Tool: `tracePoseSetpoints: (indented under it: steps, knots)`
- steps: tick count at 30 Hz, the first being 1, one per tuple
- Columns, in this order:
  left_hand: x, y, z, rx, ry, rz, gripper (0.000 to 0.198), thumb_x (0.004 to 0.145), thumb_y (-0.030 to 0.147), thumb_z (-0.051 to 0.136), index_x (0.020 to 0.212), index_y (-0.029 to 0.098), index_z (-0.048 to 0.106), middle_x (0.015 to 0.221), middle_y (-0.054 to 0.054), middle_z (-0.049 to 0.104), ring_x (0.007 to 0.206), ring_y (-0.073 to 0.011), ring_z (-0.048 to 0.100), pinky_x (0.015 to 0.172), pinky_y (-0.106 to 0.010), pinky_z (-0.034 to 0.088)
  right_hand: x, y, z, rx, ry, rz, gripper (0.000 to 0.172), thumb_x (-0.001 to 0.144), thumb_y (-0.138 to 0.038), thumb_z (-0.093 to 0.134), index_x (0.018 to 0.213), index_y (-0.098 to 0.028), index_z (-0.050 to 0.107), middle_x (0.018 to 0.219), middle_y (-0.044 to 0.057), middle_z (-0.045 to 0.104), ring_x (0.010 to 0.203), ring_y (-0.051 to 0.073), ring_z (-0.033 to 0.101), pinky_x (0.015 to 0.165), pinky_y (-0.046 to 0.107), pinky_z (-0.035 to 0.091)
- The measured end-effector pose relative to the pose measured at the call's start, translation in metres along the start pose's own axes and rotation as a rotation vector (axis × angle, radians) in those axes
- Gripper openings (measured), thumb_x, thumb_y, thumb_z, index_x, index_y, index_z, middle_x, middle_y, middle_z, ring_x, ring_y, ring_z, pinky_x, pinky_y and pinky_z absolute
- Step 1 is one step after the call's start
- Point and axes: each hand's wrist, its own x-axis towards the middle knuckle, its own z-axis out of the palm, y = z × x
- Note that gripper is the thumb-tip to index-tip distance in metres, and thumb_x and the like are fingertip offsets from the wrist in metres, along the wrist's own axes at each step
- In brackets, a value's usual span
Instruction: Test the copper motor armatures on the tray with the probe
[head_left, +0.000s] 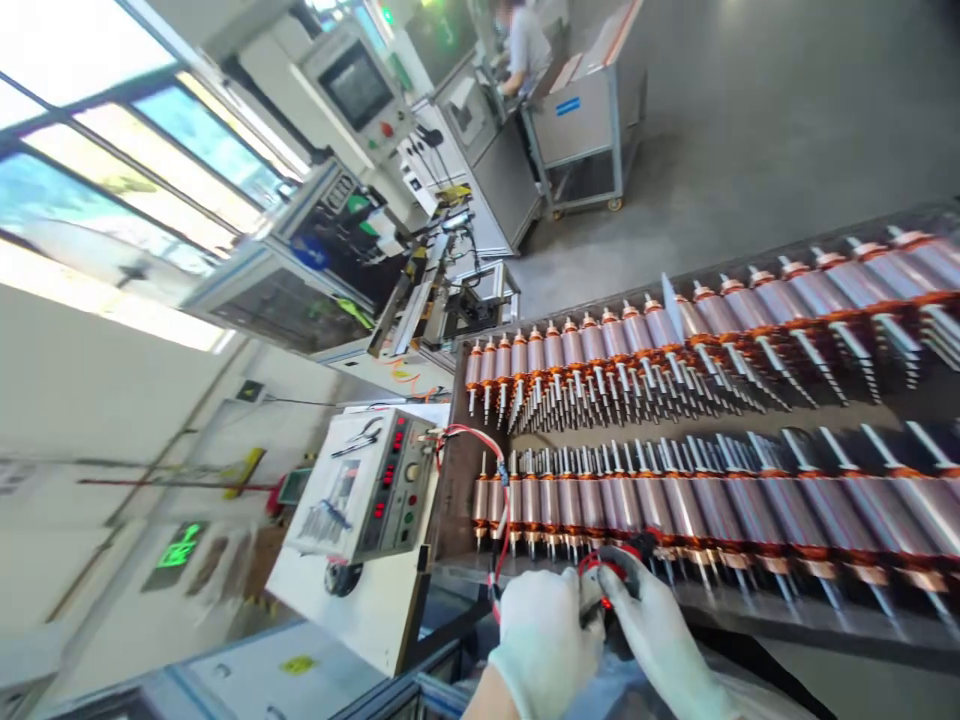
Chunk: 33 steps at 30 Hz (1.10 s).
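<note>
Black plastic shows in the handle (611, 610) held low at the near edge of the long tray (444, 510), with a red wire (480, 438) looping over it and running across the tray's corner toward the test box (382, 490). The white-gloved right hand (656, 630) curls its fingers over the handle, and the white-gloved left hand (544, 640) sits right against it, the two hands together (how firmly the left one grips is hidden, so I cannot tell). Just past the hands, the tray carries two packed rows of rotors (667, 505), with steel shafts (600, 395) sticking out of them and copper windings (825, 320) around their bodies. A snagged wire looks like the main risk: it crosses the tray's corner, so a sharp tug could drag the test box or catch a shaft, and a rotor knocked out of line could scuff the copper windings of its neighbour. Beyond the tray's far end stand machine cabinets (300, 260) with a screen panel (356, 85), and farther off a person (525, 50) works near a grey cart (581, 130).
</note>
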Motion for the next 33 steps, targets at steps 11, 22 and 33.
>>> tracePoseSetpoints:
  steps: [11, 22, 33]
  knots:
    - [0.001, -0.009, 0.006, -0.044, 0.029, 0.03, 0.037, 0.079, 0.045, 0.049, 0.093, 0.019, 0.071, 0.088, -0.018, 0.077, 0.085, -0.044, 0.072, 0.075, -0.062, 0.059, 0.007, 0.008, 0.003, -0.06, -0.018, -0.002, 0.054, 0.085, -0.061, 0.052, 0.12, -0.019, 0.059, 0.119, 0.012, 0.071, 0.116, 0.028, 0.063, 0.109, 0.045, 0.044]
    - [-0.006, -0.023, 0.002, 0.014, 0.06, -0.016, 0.03, 0.081, 0.039, 0.048, 0.094, 0.023, 0.069, 0.088, -0.012, 0.078, 0.087, -0.0392, 0.073, 0.079, -0.056, 0.058, -0.019, -0.041, 0.021, 0.024, -0.006, -0.089, 0.047, 0.088, -0.055, 0.052, 0.114, -0.017, 0.062, 0.117, 0.014, 0.07, 0.111, 0.028, 0.064, 0.103, 0.044, 0.048]
    - [-0.013, -0.036, -0.004, 0.01, 0.007, -0.073, 0.038, 0.082, 0.047, 0.047, 0.095, 0.02, 0.07, 0.092, -0.015, 0.077, 0.091, -0.0386, 0.072, 0.082, -0.053, 0.058, -0.009, -0.027, 0.042, -0.017, -0.071, -0.078, 0.04, 0.089, -0.05, 0.051, 0.11, -0.018, 0.065, 0.112, 0.012, 0.072, 0.107, 0.028, 0.066, 0.102, 0.044, 0.049]
